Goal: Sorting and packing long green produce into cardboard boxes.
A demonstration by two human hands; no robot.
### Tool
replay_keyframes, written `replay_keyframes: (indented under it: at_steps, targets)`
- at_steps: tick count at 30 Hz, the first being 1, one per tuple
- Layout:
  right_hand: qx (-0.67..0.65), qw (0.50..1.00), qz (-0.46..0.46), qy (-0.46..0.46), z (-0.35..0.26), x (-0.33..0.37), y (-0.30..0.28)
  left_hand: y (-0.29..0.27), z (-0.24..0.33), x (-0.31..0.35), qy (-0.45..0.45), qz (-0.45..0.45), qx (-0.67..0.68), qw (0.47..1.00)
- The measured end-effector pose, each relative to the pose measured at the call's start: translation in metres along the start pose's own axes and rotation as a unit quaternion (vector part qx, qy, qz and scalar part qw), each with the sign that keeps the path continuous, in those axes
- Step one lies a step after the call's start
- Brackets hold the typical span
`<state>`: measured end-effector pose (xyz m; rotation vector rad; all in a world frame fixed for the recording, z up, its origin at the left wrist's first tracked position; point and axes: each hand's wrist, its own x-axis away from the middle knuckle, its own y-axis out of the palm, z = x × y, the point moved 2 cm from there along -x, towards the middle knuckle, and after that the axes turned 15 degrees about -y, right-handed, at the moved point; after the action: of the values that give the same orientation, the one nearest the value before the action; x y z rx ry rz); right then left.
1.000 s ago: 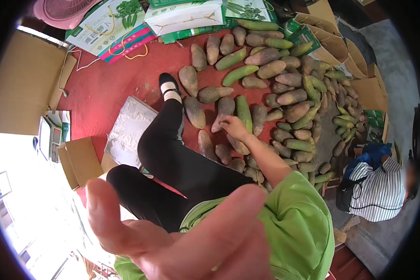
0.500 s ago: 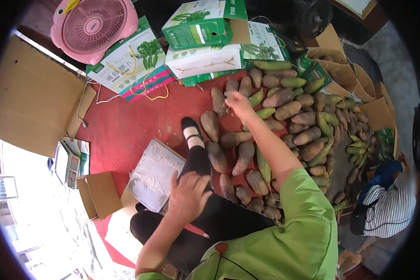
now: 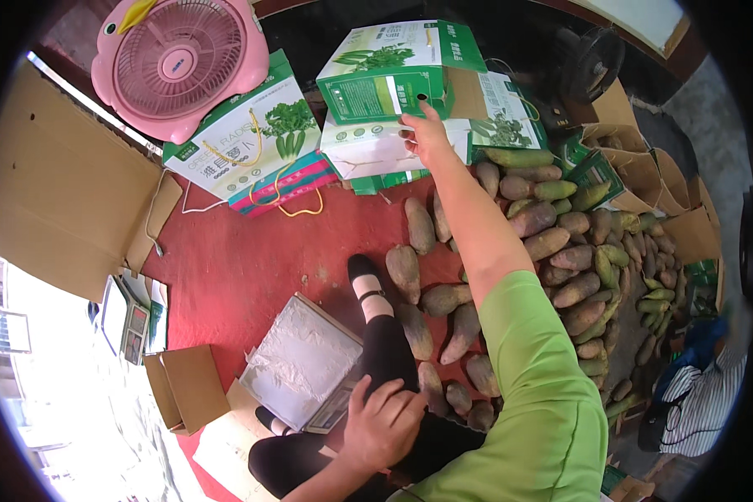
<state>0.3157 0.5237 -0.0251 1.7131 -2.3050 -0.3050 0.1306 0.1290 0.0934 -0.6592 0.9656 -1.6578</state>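
Observation:
My right hand [image 3: 427, 136] is stretched far forward, at the lower front edge of a green and white printed carton [image 3: 376, 94]. Its fingers are bent but apart and hold nothing that I can see; whether they touch the carton is unclear. This carton lies on a white carton [image 3: 368, 155] with a string handle. My left hand [image 3: 385, 425] hovers over my lap with its fingers spread and nothing in it. Beside my leg is a flat scale [image 3: 301, 360] with a whitish, worn top. Soil-covered radishes [image 3: 462, 332] lie to the right, partly behind my right arm.
A pink fan [image 3: 178, 67] and a printed carton with yellow cords [image 3: 251, 138] stand at the far left. A small brown box [image 3: 188, 389] and a digital scale [image 3: 134, 322] are on the left. Open cartons [image 3: 644, 167] border the radish heap. A striped garment [image 3: 707, 406] shows at right.
My right hand has moved forward from the radishes to the printed carton. My left hand has shifted lower and slightly right in view. The whole view has tilted a little.

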Motion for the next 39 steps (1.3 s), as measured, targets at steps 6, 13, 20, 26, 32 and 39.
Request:
replay_keyframes:
  at_steps: [6, 13, 20, 26, 32, 39]
  targets:
    - [-0.037, 0.999, 0.03, -0.005, 0.005, -0.025, 0.009, 0.001, 0.0, -0.002, -0.006, -0.007, 0.023, 1.0]
    - [-0.068, 0.997, -0.018, 0.011, 0.003, -0.042, 0.009, -0.002, 0.008, -0.007, -0.011, 0.003, 0.003, 1.0]
    - [-0.124, 0.992, 0.014, -0.036, -0.036, 0.015, -0.02, 0.0, 0.001, 0.004, -0.015, 0.028, -0.005, 0.999]
    - [-0.05, 0.994, 0.044, -0.086, -0.072, 0.122, -0.069, 0.0, 0.0, 0.013, 0.003, 0.066, -0.006, 0.998]
    - [0.011, 0.976, -0.008, -0.217, -0.096, 0.227, -0.115, 0.001, 0.003, 0.024, 0.006, 0.098, -0.025, 0.995]
    - [0.372, 0.822, -0.103, -0.418, -0.14, 0.3, -0.136, -0.001, -0.007, 0.043, -0.005, 0.135, -0.041, 0.99]
